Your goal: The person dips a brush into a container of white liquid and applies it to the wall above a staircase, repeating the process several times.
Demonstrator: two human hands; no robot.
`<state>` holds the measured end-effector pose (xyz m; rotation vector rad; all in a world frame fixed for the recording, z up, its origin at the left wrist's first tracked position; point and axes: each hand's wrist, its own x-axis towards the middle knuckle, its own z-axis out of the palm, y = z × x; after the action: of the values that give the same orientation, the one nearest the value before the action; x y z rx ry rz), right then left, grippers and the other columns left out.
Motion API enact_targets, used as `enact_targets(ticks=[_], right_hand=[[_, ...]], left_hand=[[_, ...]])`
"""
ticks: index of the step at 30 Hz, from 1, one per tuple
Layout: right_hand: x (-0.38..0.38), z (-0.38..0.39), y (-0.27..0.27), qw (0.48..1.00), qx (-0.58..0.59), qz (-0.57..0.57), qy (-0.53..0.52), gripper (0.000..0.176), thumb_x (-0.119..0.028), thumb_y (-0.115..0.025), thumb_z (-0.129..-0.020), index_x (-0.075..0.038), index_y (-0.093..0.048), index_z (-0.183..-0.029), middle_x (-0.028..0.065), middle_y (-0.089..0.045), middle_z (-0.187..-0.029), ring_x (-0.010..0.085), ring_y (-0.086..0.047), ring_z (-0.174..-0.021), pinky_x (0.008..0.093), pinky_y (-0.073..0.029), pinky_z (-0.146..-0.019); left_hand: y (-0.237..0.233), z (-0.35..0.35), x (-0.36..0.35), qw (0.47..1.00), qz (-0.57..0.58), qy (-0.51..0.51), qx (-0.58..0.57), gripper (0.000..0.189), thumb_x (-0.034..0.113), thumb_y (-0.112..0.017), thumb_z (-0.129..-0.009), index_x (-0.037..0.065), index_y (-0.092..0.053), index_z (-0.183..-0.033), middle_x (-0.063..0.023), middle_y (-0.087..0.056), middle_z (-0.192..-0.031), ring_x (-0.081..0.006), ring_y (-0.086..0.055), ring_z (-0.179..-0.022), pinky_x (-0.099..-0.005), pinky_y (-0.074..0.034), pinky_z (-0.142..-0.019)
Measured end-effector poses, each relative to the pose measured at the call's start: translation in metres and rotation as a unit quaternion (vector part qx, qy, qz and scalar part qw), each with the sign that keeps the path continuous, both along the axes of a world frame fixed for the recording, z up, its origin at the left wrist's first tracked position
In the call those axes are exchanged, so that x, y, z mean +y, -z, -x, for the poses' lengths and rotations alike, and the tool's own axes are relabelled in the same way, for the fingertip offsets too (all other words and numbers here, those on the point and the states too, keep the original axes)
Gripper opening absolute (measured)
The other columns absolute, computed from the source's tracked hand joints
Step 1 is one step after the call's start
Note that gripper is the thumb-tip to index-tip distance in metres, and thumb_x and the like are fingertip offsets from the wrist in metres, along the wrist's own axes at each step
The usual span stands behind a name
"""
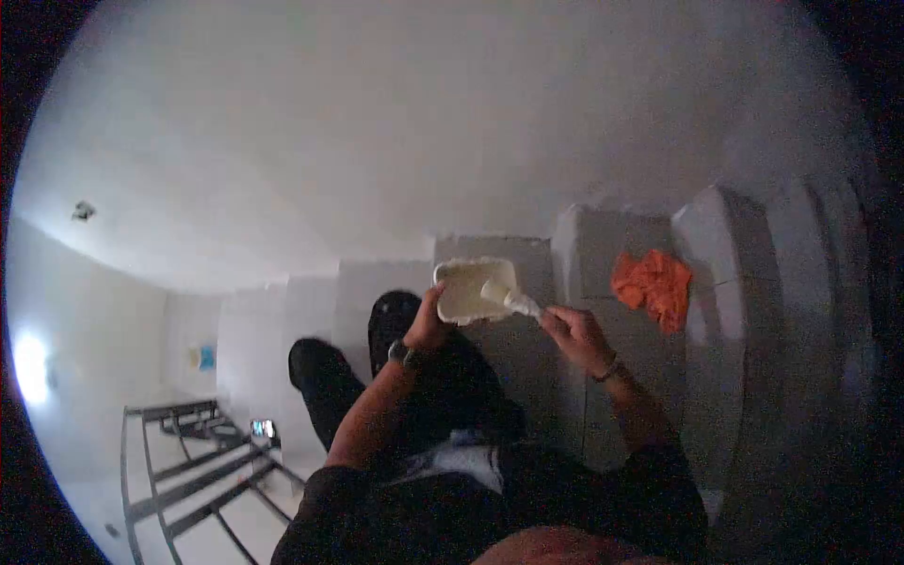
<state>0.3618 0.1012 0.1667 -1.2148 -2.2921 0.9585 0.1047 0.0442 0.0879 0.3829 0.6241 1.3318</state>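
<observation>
A shallow, cream-coloured rectangular container [461, 304] is held up by my left hand [430, 320], whose fingers wrap round its near left corner. My right hand [576, 335] grips the handle of a brush [496, 291] with a pale, whitish head; the head is over the right part of the container's inside. Pale wrapping or paint covers the part between the brush head and my fingers. I cannot tell whether the brush head touches the container's floor.
Tiled steps [603, 330] run across the view below a pale wall [424, 122]. A crumpled orange cloth [654, 287] lies on a step to the right. A dark metal railing [179, 490] and a lit phone-like screen [263, 428] are at the lower left.
</observation>
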Motion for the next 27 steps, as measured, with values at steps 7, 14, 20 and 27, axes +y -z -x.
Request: enact_targets(ticks=[7,14,20,27], right_hand=[[0.018,-0.032,-0.169,0.99,0.024,-0.017,0.138,0.026,-0.023,-0.052,-0.083,0.001,-0.057,-0.093,0.0019,-0.053,-0.069,0.0079,-0.048,-0.065,0.0251,-0.041,-0.058],[0.095,-0.089,-0.3,0.933,-0.059,-0.258,0.242,0.031,-0.031,-0.052,-0.081,-0.003,-0.059,-0.092,-0.0024,-0.048,-0.064,0.0078,-0.041,-0.057,0.0248,-0.034,-0.049],[0.21,-0.119,-0.384,0.886,-0.153,-0.38,0.217,0.037,-0.039,-0.049,-0.082,-0.007,-0.059,-0.098,-0.0003,-0.048,-0.059,0.0112,-0.041,-0.051,0.0272,-0.037,-0.05],[0.159,-0.065,-0.372,0.823,-0.09,-0.475,0.299,0.029,-0.031,-0.048,-0.084,-0.006,-0.059,-0.093,0.0024,-0.051,-0.061,0.012,-0.043,-0.051,0.0327,-0.036,-0.049]], left_hand=[[-0.127,-0.05,0.068,0.992,-0.114,0.052,0.008,0.067,0.054,-0.035,-0.079,0.008,-0.029,-0.126,-0.014,-0.038,-0.125,-0.0307,-0.042,-0.11,-0.0461,-0.039,-0.088],[-0.203,-0.082,0.106,0.969,-0.236,0.061,-0.032,0.058,0.048,-0.032,-0.084,0.007,-0.028,-0.125,-0.0142,-0.04,-0.121,-0.0298,-0.046,-0.106,-0.0433,-0.045,-0.082],[-0.166,-0.067,0.077,0.975,-0.216,0.055,-0.01,0.061,0.051,-0.033,-0.082,0.008,-0.029,-0.124,-0.0135,-0.04,-0.121,-0.0301,-0.047,-0.105,-0.044,-0.046,-0.079],[-0.067,-0.01,0.038,0.973,-0.18,0.047,0.134,0.063,0.053,-0.034,-0.08,0.008,-0.031,-0.124,-0.0137,-0.04,-0.122,-0.031,-0.045,-0.107,-0.0468,-0.043,-0.081]])
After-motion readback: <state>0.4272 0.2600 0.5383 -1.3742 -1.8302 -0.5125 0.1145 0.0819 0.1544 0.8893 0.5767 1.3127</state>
